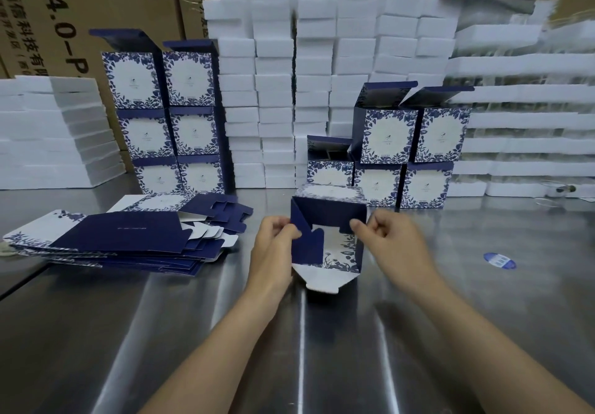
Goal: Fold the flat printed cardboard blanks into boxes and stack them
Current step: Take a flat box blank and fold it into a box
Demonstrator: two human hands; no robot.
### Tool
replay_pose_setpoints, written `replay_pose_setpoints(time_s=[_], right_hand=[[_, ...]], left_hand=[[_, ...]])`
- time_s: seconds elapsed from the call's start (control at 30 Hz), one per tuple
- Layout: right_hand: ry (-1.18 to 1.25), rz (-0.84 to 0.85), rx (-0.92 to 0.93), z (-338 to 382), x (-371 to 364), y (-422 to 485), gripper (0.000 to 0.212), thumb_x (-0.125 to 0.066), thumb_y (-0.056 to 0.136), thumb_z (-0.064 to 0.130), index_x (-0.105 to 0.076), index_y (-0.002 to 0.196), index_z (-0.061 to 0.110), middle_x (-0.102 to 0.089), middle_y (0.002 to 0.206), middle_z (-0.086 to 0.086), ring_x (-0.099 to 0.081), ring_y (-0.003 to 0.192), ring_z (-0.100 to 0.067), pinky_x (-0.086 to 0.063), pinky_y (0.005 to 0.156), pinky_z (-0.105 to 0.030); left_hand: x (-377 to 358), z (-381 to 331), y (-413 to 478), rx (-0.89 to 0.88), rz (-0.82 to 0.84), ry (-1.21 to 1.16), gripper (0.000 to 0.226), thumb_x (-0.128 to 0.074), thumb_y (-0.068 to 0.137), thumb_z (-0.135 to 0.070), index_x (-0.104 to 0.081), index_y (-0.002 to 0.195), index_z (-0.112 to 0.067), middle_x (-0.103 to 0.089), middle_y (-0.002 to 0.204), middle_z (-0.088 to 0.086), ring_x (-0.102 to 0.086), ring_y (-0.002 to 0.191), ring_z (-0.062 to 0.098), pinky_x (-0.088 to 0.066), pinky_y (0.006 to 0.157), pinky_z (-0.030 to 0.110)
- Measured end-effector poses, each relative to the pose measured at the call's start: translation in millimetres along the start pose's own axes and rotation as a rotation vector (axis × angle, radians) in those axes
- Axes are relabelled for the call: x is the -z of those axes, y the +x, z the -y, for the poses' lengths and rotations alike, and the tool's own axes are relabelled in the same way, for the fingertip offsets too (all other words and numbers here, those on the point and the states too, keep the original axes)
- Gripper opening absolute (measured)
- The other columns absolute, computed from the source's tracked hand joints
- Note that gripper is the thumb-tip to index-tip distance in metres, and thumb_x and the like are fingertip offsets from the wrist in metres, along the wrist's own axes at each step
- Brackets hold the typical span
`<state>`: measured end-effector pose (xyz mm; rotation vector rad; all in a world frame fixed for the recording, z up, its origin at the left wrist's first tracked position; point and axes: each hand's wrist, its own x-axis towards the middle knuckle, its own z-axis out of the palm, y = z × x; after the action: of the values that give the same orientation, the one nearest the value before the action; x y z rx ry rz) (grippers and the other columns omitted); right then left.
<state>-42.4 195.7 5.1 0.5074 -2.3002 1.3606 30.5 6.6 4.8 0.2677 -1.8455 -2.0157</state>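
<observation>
A half-formed navy and white floral box [328, 217] is held above the steel table [354, 333], its open end facing me. My left hand [273, 246] pinches the navy side flap on the box's left. My right hand [392, 236] pinches the flap at the upper right corner. A white bottom flap hangs toward me. A pile of flat printed blanks [128, 236] lies on the table to the left. Folded boxes stand stacked at the back left [167, 120] and at the back right [415, 152].
White foam blocks [315, 85] are piled high behind the boxes, with more at the left [51, 133] and right [521, 123]. Brown shipping cartons [80, 4] form the back wall. A round blue sticker [499, 260] lies on the table at the right.
</observation>
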Motion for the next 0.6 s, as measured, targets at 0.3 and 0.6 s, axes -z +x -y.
replay_pose_setpoints(time_s=[0.3, 0.6], right_hand=[[-0.359, -0.043, 0.085, -1, -7, -10, 0.057, -0.062, 0.092, 0.067, -0.046, 0.063, 0.02, -0.054, 0.054, 0.006, -0.057, 0.061, -0.017, -0.033, 0.051, -0.032], [-0.316, -0.069, 0.023, -7, -11, -8, 0.044, -0.061, 0.083, 0.05, -0.042, 0.062, 0.016, -0.054, 0.055, 0.005, -0.052, 0.056, -0.018, -0.029, 0.049, -0.029]], left_hand=[[10, 11, 10, -0.233, -0.202, 0.513, 0.034, -0.068, 0.086, -0.072, -0.062, 0.102, -0.042, -0.07, 0.073, -0.019, -0.069, 0.07, -0.001, -0.049, 0.061, 0.027], [12, 19, 13, -0.398, -0.271, 0.717, 0.03, -0.069, 0.085, -0.071, -0.053, 0.09, -0.045, -0.063, 0.076, -0.032, -0.06, 0.064, 0.001, -0.039, 0.053, 0.03]])
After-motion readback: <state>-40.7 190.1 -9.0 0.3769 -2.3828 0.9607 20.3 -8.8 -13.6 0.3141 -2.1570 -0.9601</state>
